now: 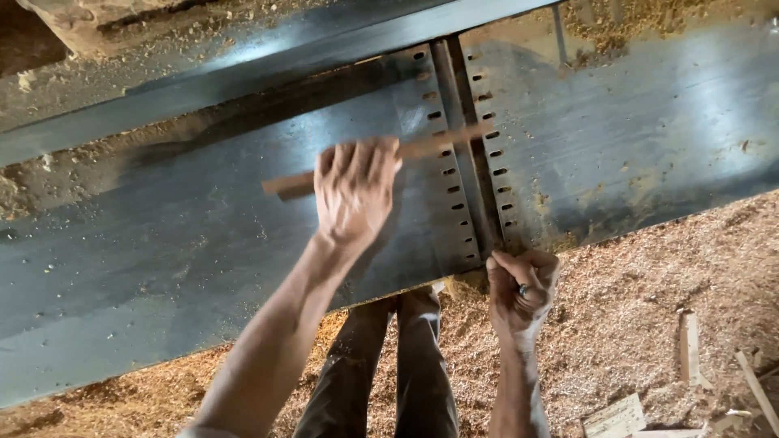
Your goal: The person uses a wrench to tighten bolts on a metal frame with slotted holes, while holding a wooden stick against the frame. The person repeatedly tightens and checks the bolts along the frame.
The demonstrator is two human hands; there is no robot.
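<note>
The left hand (355,191) presses a thin brown wooden strip (284,184) onto the grey metal planer table (162,243), while the right hand (522,288), seemingly curled shut, rests at its edge.

Sawdust-strewn floor (649,268), scattered wood offcuts (690,345), grey metal machine table (162,243).
</note>
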